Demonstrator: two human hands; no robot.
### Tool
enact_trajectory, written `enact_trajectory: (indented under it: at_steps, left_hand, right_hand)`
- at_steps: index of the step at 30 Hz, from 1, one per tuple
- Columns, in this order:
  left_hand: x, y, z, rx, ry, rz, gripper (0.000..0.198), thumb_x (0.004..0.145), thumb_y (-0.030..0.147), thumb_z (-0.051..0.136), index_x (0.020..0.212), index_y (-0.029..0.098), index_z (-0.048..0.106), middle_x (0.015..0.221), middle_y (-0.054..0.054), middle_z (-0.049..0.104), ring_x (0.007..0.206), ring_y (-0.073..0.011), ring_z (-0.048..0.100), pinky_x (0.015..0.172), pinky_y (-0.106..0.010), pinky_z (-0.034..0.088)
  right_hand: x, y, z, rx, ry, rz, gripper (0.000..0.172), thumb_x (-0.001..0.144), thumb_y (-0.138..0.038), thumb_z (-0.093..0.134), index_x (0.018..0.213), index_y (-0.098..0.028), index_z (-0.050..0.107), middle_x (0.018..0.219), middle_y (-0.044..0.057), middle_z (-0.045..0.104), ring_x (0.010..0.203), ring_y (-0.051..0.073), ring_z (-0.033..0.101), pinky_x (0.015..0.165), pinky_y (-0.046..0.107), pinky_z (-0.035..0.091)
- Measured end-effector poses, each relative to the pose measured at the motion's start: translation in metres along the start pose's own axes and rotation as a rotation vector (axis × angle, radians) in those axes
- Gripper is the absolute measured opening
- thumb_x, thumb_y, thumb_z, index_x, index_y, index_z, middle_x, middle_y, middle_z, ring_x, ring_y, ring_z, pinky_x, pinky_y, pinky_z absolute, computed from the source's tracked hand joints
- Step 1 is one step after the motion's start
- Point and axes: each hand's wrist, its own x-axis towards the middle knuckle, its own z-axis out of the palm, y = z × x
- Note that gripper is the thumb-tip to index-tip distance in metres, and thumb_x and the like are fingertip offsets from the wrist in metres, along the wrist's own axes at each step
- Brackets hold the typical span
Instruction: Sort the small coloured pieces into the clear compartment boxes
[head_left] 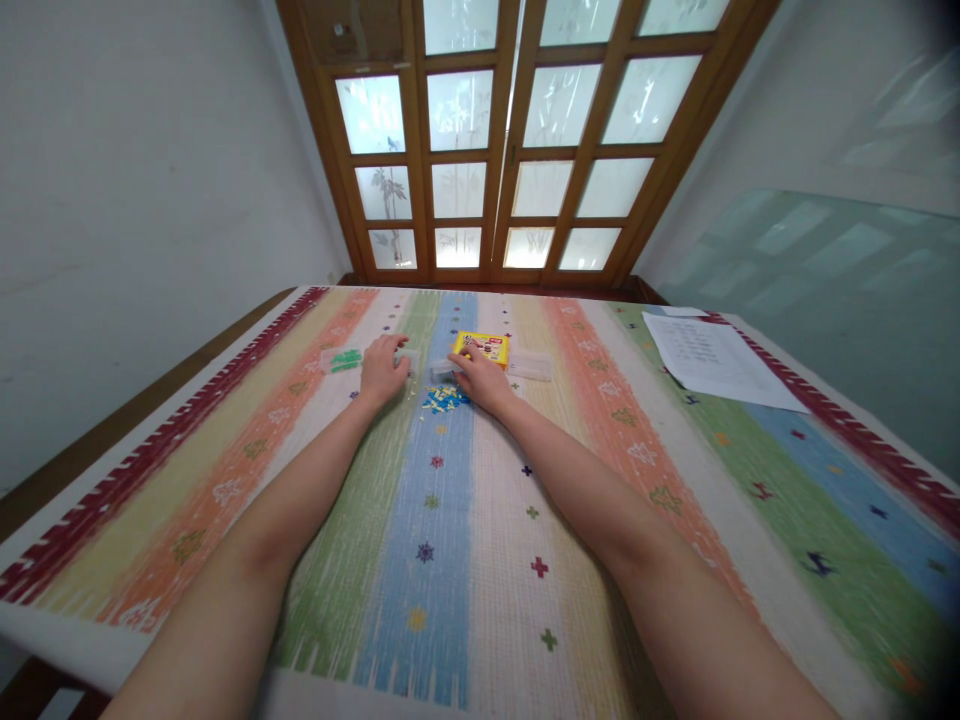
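Observation:
My left hand (385,370) rests over a long clear plastic box whose left end shows small green pieces (346,360). Its fingers curl down toward the box's right end, and what they pinch is too small to tell. To the right, my right hand (482,380) has its fingers closed at the edge of another clear plastic box (444,369). Just in front of that box lies a loose heap of small blue and pale yellow pieces (445,400). A yellow printed box (486,347) lies behind my right hand, partly covered by its fingers.
Right of the yellow box is a further clear plastic box or lid (534,367). Printed white paper sheets (720,360) lie at the right of the table. A striped, patterned cloth (420,500) covers the table. Wood-framed glass doors (495,150) stand beyond its far edge.

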Motion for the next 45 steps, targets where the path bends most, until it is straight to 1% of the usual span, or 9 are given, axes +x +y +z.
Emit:
enact_trajectory:
  at_steps: [4,6,13,19,26,30,36,40,45]
  left_hand:
    - [0.000,-0.028,-0.002,0.181,-0.234,0.059,0.053,0.078,0.019,0.062,0.130,0.021,0.067,0.140,-0.011,0.062,0.134,-0.0320,0.053,0.119,-0.051,0.039]
    - [-0.001,-0.038,0.001,0.206,-0.278,0.076,0.060,0.078,0.022,0.063,0.138,0.019,0.063,0.144,-0.012,0.060,0.136,-0.0319,0.051,0.122,-0.050,0.036]
    - [-0.004,-0.047,0.007,0.280,-0.200,0.001,0.059,0.083,0.033,0.066,0.140,0.018,0.063,0.140,-0.015,0.061,0.133,-0.0354,0.053,0.119,-0.051,0.040]
    - [-0.005,-0.045,0.007,0.212,-0.119,-0.076,0.056,0.087,0.041,0.068,0.138,0.018,0.064,0.128,-0.015,0.063,0.120,-0.0343,0.061,0.108,-0.049,0.049]
    - [0.002,-0.018,-0.007,0.062,0.112,-0.026,0.053,0.086,0.042,0.075,0.133,0.021,0.064,0.124,-0.012,0.059,0.117,-0.0316,0.060,0.107,-0.048,0.050]
    - [0.000,0.014,-0.007,-0.043,0.018,0.168,0.056,0.085,0.038,0.077,0.137,0.023,0.061,0.129,-0.011,0.057,0.124,-0.0303,0.057,0.112,-0.049,0.048]
    - [-0.007,0.040,0.002,-0.230,-0.087,0.329,0.059,0.084,0.027,0.075,0.139,0.023,0.057,0.140,-0.011,0.054,0.133,-0.0291,0.054,0.118,-0.050,0.045]
    - [-0.006,0.038,0.002,-0.389,-0.059,0.281,0.061,0.080,0.025,0.076,0.138,0.025,0.055,0.140,-0.011,0.055,0.132,-0.0289,0.055,0.116,-0.050,0.047]
    - [-0.009,0.041,0.015,-0.734,-0.070,0.030,0.069,0.084,0.039,0.081,0.144,0.030,0.049,0.143,-0.010,0.054,0.118,-0.0233,0.064,0.103,-0.043,0.058]
  right_hand:
    - [0.000,0.006,0.003,0.066,-0.003,-0.004,0.038,0.098,-0.030,0.069,0.135,-0.023,0.067,0.133,0.013,0.057,0.117,0.025,0.062,0.100,0.037,0.051]
    - [0.001,0.008,0.005,0.109,0.007,-0.021,0.031,0.099,-0.029,0.066,0.129,-0.023,0.069,0.127,0.011,0.059,0.113,0.024,0.062,0.098,0.036,0.050]
    - [0.002,0.007,0.007,0.199,-0.031,-0.066,0.015,0.095,-0.016,0.060,0.103,-0.021,0.072,0.099,0.006,0.073,0.097,0.023,0.066,0.089,0.033,0.049]
    - [0.001,0.007,0.011,0.204,-0.044,-0.098,0.024,0.100,-0.026,0.061,0.120,-0.020,0.074,0.118,0.010,0.075,0.109,0.025,0.068,0.096,0.035,0.050]
    - [0.001,0.005,0.006,0.232,0.087,-0.074,0.031,0.104,-0.030,0.057,0.130,-0.022,0.070,0.125,0.011,0.073,0.117,0.026,0.066,0.105,0.043,0.051]
    - [0.000,-0.001,-0.005,0.197,0.254,-0.100,0.051,0.104,-0.036,0.058,0.153,-0.025,0.052,0.143,0.013,0.063,0.135,0.029,0.056,0.115,0.049,0.046]
    - [-0.001,-0.006,-0.009,0.125,0.158,-0.236,0.060,0.103,-0.041,0.061,0.160,-0.029,0.045,0.159,0.013,0.048,0.146,0.030,0.048,0.121,0.053,0.042]
    - [-0.001,-0.004,-0.006,0.158,0.139,-0.236,0.052,0.108,-0.040,0.052,0.157,-0.024,0.050,0.155,0.014,0.054,0.142,0.028,0.053,0.119,0.047,0.045]
    - [0.000,-0.005,-0.009,0.218,0.225,-0.214,0.042,0.108,-0.039,0.050,0.146,-0.025,0.061,0.151,0.012,0.059,0.139,0.026,0.056,0.119,0.047,0.045]
